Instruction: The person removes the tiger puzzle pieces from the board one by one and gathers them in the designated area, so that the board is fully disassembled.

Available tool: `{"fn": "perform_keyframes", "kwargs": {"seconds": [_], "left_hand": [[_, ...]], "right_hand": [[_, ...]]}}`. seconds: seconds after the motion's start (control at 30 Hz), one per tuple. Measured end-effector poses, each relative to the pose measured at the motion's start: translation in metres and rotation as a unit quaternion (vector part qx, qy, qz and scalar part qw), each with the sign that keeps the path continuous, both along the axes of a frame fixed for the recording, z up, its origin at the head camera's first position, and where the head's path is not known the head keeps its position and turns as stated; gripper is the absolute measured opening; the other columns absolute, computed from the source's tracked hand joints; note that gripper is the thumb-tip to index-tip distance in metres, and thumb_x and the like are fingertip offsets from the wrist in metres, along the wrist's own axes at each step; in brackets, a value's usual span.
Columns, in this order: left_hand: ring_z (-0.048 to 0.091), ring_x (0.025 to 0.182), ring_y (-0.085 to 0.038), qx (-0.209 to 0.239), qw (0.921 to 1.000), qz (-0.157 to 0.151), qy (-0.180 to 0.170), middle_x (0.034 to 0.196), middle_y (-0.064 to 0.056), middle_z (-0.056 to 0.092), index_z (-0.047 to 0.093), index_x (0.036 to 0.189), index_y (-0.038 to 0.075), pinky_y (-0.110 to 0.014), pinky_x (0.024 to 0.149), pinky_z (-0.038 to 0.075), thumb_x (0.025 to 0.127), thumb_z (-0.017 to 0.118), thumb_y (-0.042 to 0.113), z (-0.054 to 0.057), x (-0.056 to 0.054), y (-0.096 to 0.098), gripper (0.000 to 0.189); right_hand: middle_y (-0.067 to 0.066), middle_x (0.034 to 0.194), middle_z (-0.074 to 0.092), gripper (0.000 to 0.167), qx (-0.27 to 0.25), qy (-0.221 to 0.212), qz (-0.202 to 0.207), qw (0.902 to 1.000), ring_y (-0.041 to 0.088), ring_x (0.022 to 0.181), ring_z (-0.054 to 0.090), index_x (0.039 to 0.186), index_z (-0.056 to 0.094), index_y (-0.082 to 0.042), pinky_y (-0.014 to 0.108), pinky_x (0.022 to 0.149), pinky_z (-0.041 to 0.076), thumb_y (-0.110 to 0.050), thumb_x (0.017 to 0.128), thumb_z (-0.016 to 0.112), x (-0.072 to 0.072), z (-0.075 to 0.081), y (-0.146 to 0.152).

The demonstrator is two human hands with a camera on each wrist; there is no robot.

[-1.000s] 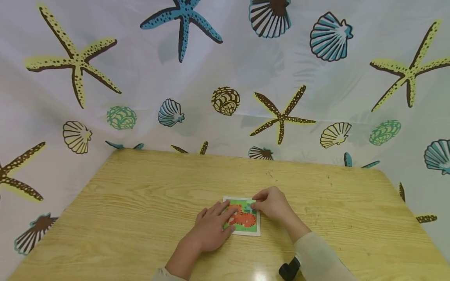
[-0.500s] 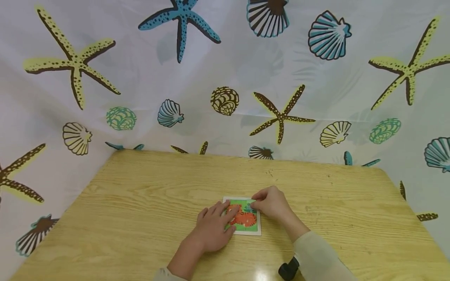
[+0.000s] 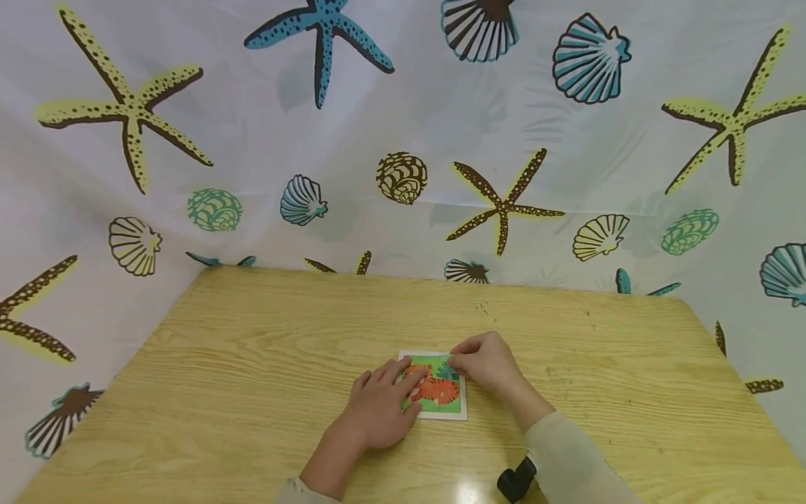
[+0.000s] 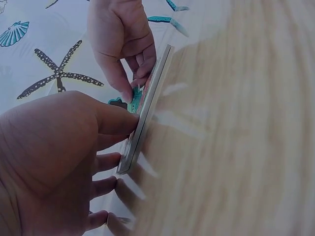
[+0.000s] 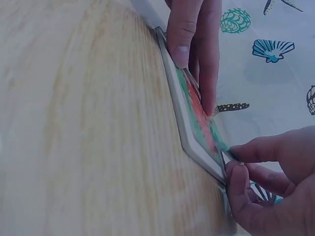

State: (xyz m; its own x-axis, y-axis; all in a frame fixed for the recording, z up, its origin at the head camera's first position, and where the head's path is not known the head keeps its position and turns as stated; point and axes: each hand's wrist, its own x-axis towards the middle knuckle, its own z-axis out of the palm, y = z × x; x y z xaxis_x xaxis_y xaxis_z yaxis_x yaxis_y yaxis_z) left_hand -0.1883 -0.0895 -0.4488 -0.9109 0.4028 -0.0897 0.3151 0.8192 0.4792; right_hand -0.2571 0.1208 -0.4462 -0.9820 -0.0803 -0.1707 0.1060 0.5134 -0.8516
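Observation:
A small square jigsaw puzzle (image 3: pixel 463 414) with a white border lies on the table, showing an orange striped tiger on green. My left hand (image 3: pixel 383 411) rests on its left side with spread fingers, the thumb near the bottom edge. At the top right corner, my right hand (image 3: pixel 492 365) pinches a green and teal puzzle piece (image 3: pixel 446 371) between thumb and fingers. In the left wrist view that piece (image 4: pixel 135 100) stands slightly raised from the board. My right fingers (image 5: pixel 261 150) touch the board's corner in the right wrist view. Fingers hide parts of the picture.
The puzzle lies on a wooden table (image 3: pixel 264 350). A white curtain (image 3: pixel 352 140) with starfish and shells hangs behind and at both sides. A black device (image 3: pixel 518 480) sits at my right wrist, beside a pale sleeve (image 3: pixel 569 455).
The corner piece at my right fingertips has tilted a little and looks darker than before. Both hands stay almost in place; the head view shifts slightly.

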Motion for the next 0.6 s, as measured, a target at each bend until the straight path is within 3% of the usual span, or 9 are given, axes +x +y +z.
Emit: {"fn": "perform_keyframes", "kwargs": {"seconds": [0.37, 0.6], "left_hand": [[0.026, 0.154, -0.042, 0.01, 0.9999, -0.003, -0.003, 0.169, -0.011, 0.029, 0.045, 0.16, 0.02, -0.071, 0.118, 0.019, 0.107, 0.057, 0.031, -0.0024, 0.0006, -0.0026, 0.055], [0.026, 0.154, -0.041, 0.007, 1.0, -0.002, -0.002, 0.169, -0.011, 0.03, 0.045, 0.159, 0.02, -0.07, 0.118, 0.019, 0.107, 0.058, 0.032, -0.0013, 0.0003, -0.002, 0.055]], "right_hand": [[0.01, 0.088, 0.073, 0.011, -0.052, -0.034, -0.015, 0.9979, 0.012, 0.069, 0.064, 0.099, 0.08, 0.003, 0.026, 0.066, 0.057, -0.006, 0.093, 0.076, 0.0006, 0.0051, -0.0026], [0.009, 0.089, 0.075, 0.013, -0.021, -0.01, 0.012, 0.9997, 0.013, 0.07, 0.068, 0.102, 0.079, 0.002, 0.027, 0.065, 0.058, -0.005, 0.091, 0.078, 0.0026, 0.005, -0.0007]]}}
